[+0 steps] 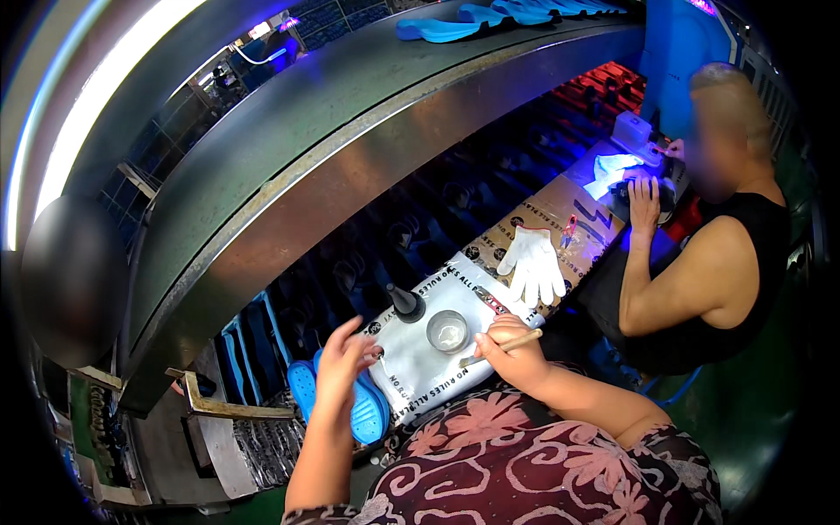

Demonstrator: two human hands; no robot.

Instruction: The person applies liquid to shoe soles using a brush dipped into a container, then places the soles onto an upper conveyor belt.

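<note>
My left hand is raised with its fingers apart and holds nothing. Beside and partly behind it lie blue foam shoe soles. In my right hand is a small brush with a wooden handle, its tip pointing left and down. Just left of that hand, a round cup stands on the white plastic-wrapped work surface. A dark bottle with a pointed nozzle is upright beyond the cup. Near my right hand lies a red-handled tool, partly covered by the hand.
A white glove and red snips rest on brown cardboard. At right, a co-worker works under bluish light. A long metal-edged conveyor crosses above, carrying blue soles. A metal bracket juts out at lower left.
</note>
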